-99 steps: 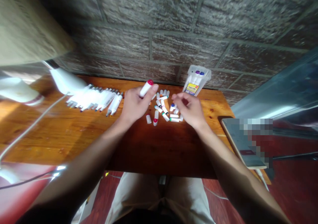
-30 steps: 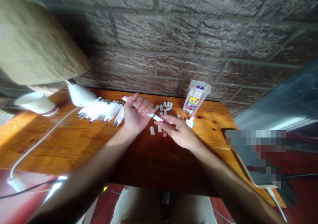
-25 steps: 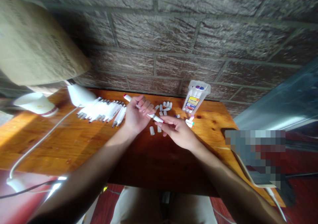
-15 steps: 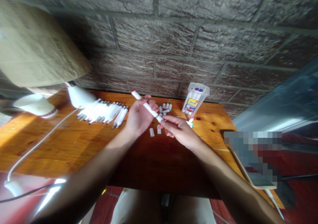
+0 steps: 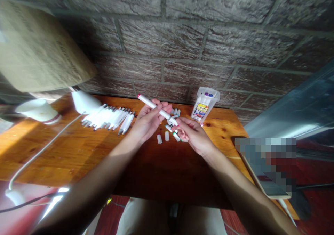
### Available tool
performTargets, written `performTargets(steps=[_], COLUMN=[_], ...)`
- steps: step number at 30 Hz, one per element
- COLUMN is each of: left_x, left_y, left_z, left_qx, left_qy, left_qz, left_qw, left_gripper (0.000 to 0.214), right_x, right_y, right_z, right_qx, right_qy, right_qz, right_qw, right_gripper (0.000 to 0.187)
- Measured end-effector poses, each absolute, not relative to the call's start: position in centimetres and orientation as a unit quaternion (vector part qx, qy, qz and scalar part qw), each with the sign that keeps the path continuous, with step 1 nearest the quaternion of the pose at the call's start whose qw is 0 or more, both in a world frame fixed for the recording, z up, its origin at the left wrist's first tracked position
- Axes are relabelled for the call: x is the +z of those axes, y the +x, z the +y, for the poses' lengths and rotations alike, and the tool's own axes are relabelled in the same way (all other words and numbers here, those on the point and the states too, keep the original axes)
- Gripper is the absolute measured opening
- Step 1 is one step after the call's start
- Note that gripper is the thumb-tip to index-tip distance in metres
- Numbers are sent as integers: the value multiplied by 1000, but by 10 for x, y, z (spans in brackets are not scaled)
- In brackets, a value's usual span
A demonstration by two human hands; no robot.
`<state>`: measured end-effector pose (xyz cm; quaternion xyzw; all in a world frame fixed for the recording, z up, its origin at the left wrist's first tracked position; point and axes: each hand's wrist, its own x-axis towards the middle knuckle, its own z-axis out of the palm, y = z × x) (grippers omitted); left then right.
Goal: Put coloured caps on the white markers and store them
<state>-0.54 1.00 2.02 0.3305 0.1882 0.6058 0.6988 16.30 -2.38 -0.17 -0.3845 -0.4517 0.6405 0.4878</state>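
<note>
A white marker point(image 5: 154, 105) with a red tip at its upper left end slants down to the right above the table. My left hand point(image 5: 148, 123) is closed on its barrel, thumb across the top and fingers underneath. At the lower right end, past a grey band, my right hand point(image 5: 194, 134) pinches a white cap point(image 5: 173, 121). Whether this cap is fully seated cannot be seen. Loose white caps point(image 5: 167, 136) with coloured ends lie on the table beneath and around the hands, some partly hidden by the right fingers.
Several white markers point(image 5: 106, 116) lie in a row at left, near a lamp point(image 5: 85, 101) and a white cup point(image 5: 39, 110). At the back right stands a clear marker case point(image 5: 205, 103) holding some markers. A phone-like device point(image 5: 263, 179) rests on the table's right edge point(image 5: 236, 123).
My right hand has shifted slightly right, and a white cap now shows at the marker's lower end. The left fingers have slid along the barrel to the right. More loose caps are visible.
</note>
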Motion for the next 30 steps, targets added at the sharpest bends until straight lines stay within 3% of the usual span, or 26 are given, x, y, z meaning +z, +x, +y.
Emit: performTargets(steps=[19,30], left_x=[14,12], left_y=[-6,-4], left_z=[12,8], left_qx=[544,540], left_qy=[435,420], left_qz=[315,272], left_qw=[645,676], left_gripper=[39,31], right_x=[-2,2], right_y=[176,181], right_z=[-17,-18], right_qx=[569,551], right_qy=[-392,-378], right_qz=[-513,-516], right_qw=[510,536], right_gripper=[42,38])
